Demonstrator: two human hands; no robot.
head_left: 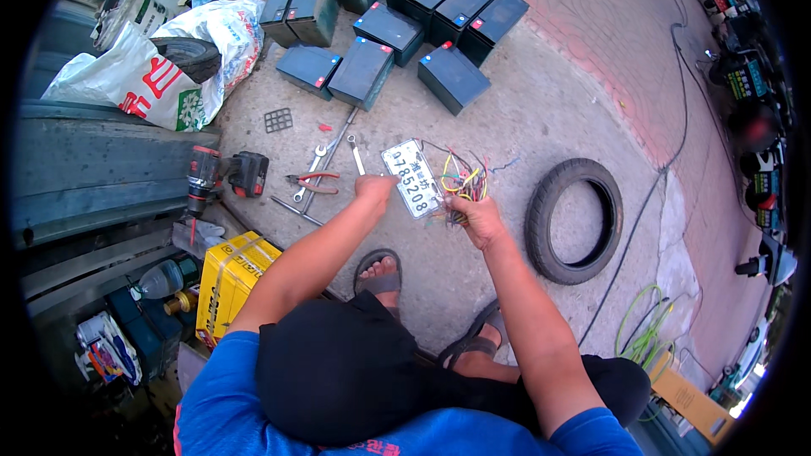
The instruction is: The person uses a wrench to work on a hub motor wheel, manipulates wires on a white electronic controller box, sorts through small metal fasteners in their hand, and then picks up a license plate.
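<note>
My left hand (375, 192) is closed at the left edge of a white number plate (409, 176), fingertips pinching its rim. My right hand (478, 218) grips a tangled bundle of coloured wires (460, 181) beside the plate's right edge. A combination wrench (355, 152) lies just beyond my left hand, its lower end hidden behind the hand. Farther left on the concrete are red-handled pliers (314, 179), an open-end spanner (316, 160) and a long metal bar (340, 131).
Several dark batteries (390, 27) stand at the far side. A tyre (537, 219) lies to the right. At left are a cordless drill (203, 173), a yellow box (232, 274) and a white sack (139, 76). A black cable (666, 171) crosses the ground at right.
</note>
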